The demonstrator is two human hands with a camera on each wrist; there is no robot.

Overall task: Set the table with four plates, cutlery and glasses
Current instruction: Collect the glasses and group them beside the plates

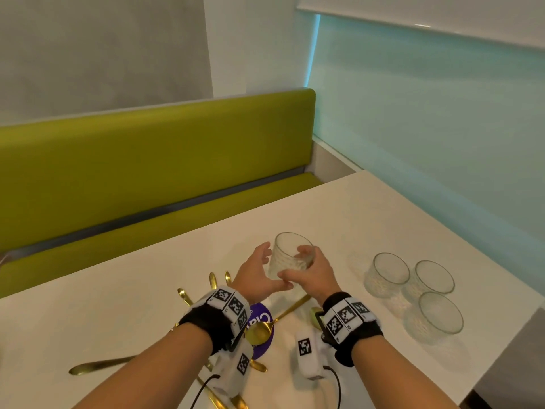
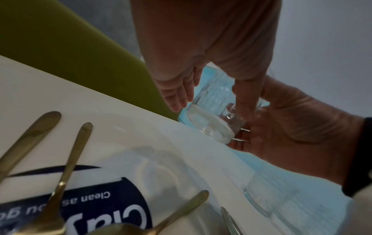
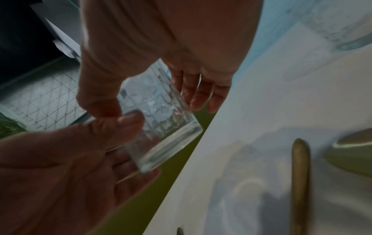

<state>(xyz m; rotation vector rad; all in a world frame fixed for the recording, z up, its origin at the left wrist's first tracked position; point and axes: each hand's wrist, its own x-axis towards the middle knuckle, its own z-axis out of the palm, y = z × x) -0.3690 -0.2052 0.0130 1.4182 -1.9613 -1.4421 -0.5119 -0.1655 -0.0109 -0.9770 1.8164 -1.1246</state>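
Glass (image 1: 290, 256): we hold it off the table (image 1: 383, 208), right hand (image 1: 314, 274) wrapped round its wall, left hand (image 1: 258, 276) open alongside, seemingly to receive it; three glasses (image 1: 413, 293) wait right of the grip.

Dining nook, home or small eatery; cannot tell which. Green upholstered bench (image 1: 153, 160) runs along the far edge of a white table (image 1: 368, 208), built into the wall corner. Pale roller blind (image 1: 427, 119) covers a window along the table's right edge. Textured drinking glasses (image 1: 413, 290) and gold cutlery (image 1: 103, 364) lie on the tabletop.
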